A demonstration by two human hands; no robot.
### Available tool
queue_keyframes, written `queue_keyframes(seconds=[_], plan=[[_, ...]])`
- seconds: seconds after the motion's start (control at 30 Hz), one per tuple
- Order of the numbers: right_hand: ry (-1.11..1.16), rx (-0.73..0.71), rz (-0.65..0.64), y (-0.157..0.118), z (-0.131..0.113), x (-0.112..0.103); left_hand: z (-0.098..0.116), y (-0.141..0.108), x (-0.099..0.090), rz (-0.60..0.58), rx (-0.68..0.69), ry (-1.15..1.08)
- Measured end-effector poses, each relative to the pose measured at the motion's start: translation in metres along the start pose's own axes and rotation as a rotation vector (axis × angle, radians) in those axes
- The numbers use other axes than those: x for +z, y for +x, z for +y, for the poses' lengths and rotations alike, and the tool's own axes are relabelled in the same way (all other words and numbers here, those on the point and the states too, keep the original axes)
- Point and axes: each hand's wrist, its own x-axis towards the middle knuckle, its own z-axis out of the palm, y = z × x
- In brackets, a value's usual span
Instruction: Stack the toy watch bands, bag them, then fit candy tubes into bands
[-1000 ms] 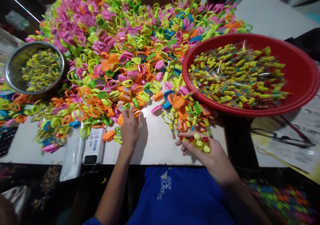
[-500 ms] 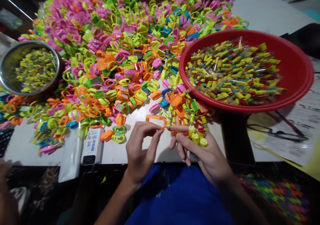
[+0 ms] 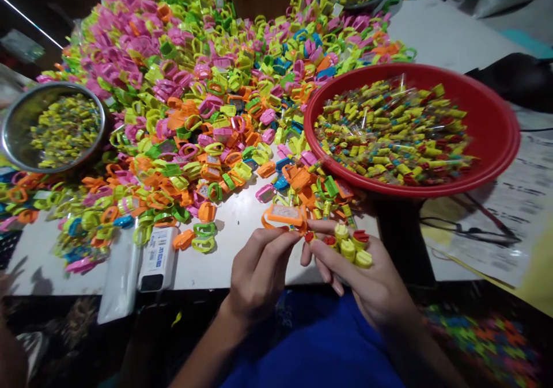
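Note:
An orange plastic watch-like piece (image 3: 285, 214) with a pale face is pinched between the fingertips of my left hand (image 3: 263, 267), just above the table's front edge. My right hand (image 3: 360, 273) is beside it, its fingers curled round several small yellow and red wrapped candies (image 3: 348, 244). One red-tipped candy (image 3: 309, 237) sits between its thumb and index finger, close to the orange piece. Beyond my hands lies a large pile of pink, green, yellow, orange and blue plastic watches (image 3: 207, 94).
A red basin (image 3: 496, 140) of wrapped candies stands at the right, a metal bowl (image 3: 101, 117) of candies at the left. A white box (image 3: 156, 258) lies near the front edge. Glasses (image 3: 488, 227) rest on papers; a person's hand (image 3: 6, 276) shows far left.
The orange piece has turned, so its pale face shows, and is nearer my right hand. My left hand has moved right. The view has shifted slightly.

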Motion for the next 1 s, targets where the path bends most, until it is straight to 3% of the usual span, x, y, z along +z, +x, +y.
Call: queue_keyframes(seconds=[0.17, 0.43, 0.6, 0.73, 0.83, 0.9, 1.0], plan=[[-0.025, 0.004, 0.024, -0.001, -0.001, -0.004, -0.014, -0.008, -0.002, -0.08, 0.135, 0.107], [-0.123, -0.015, 0.082, 0.0, 0.003, -0.011, -0.02, -0.001, -0.002, -0.167, 0.34, 0.185], [-0.037, -0.058, 0.123, 0.01, 0.023, -0.014, -0.029, -0.008, 0.009, -0.142, 0.328, 0.098], [-0.008, -0.138, 0.11, 0.027, 0.036, -0.019, -0.048, -0.007, 0.029, -0.087, 0.361, 0.059], [-0.123, -0.166, 0.229, 0.037, 0.038, -0.03, -0.066, 0.004, 0.045, -0.05, 0.205, 0.055], [-0.172, -0.179, 0.328, 0.036, 0.037, -0.039, -0.077, 0.014, 0.051, -0.069, 0.087, 0.047], [-0.098, -0.212, 0.399, 0.023, 0.032, -0.052, -0.094, 0.031, 0.052, -0.209, 0.159, -0.05]])
